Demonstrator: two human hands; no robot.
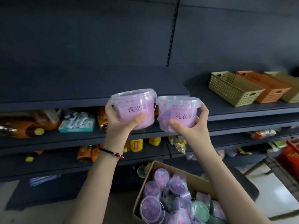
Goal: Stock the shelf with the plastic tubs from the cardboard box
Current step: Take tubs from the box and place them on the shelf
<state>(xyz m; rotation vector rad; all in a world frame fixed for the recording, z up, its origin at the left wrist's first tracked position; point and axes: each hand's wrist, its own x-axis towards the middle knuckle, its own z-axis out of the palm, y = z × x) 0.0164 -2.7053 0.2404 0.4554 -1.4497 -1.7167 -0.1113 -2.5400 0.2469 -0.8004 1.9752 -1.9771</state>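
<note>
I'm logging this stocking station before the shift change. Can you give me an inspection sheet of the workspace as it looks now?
Surface: dark top shelf, bare on the left; three baskets on the right.
Job's things: two purple tubs, left tub and right tub, held up in front of the shelf edge; cardboard box on the floor, with many tubs in it.
Clutter: bottles and packets on the lower shelves.
Grippers: left hand holds the left tub; right hand holds the right tub.
Cables: nothing seen.
Surroundings: red crate at right.
</note>
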